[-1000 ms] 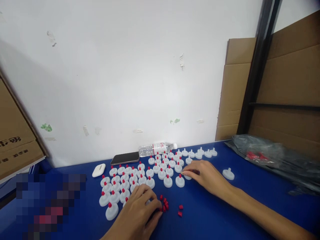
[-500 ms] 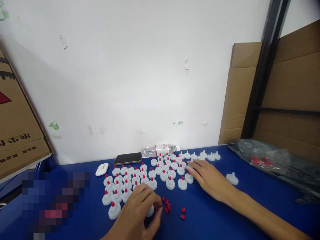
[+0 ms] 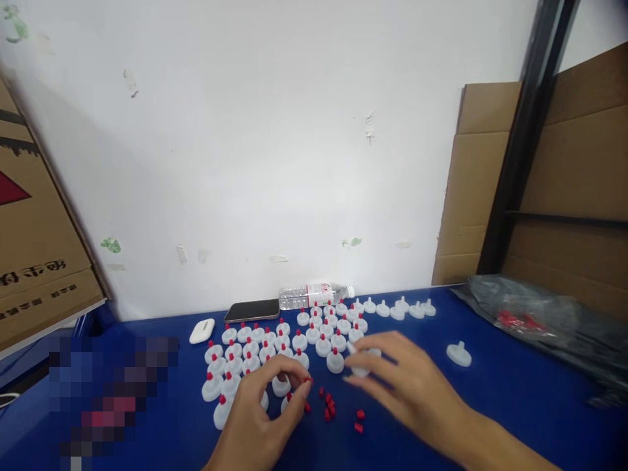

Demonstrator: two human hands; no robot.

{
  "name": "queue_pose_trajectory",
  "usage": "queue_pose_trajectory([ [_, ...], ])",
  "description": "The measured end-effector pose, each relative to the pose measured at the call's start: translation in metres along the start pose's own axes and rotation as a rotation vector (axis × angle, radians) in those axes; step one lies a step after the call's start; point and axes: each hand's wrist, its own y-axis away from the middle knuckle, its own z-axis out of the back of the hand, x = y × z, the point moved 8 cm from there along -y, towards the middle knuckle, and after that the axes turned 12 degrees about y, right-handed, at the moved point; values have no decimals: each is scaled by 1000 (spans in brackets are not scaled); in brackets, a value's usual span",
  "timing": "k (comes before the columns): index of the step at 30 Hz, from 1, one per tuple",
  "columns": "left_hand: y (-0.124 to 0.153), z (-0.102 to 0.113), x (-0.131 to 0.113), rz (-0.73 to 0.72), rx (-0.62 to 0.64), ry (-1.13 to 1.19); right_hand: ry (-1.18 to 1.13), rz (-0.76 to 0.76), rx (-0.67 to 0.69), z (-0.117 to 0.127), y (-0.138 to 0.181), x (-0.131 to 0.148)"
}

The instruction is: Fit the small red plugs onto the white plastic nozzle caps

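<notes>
Head view. Grip, left hand [image 3: 260,409]: we see thumb and fingertips [image 3: 305,383] pinched together on a small red tip [image 3: 307,379], held just above the counter [image 3: 490,405]. Grip, right hand [image 3: 402,383]: fingers curled around a white cap [image 3: 360,366], which is partly hidden under them; it sits close over the counter, just to the right of the left hand's pinch. The two hands are near each other but apart.

Between and below the hands we note a loose cluster of red tips [image 3: 328,405] lying on the blue surface, with two more [image 3: 360,420] slightly to the right. Beyond the hands stands a block of white caps with red tips [image 3: 275,347], packed in rows, touching or nearly so. A row of plain white caps [image 3: 400,307] runs along the far edge, and a single white cap [image 3: 458,354] lies well apart to the right.

Against the wall: a water bottle [image 3: 316,296] on its side, a dark phone [image 3: 251,310] face up, a small white case [image 3: 201,331]. At right a grey plastic bag [image 3: 540,320] with red pieces inside; cardboard [image 3: 564,170] leans behind it.
</notes>
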Motion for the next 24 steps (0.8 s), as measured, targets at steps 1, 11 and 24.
queue_pose_trajectory([
  [1, 0, 0, 1, 7, -9, 20, -33, 57, 29, -2, 0, 14],
  [11, 5, -9, 10, 59, 41, 103, -221, 95, 165, -18, 3, 35],
  [24, 5, -10, 14, 28, 56, 117, -232, 108, 128, -14, 2, 36],
])
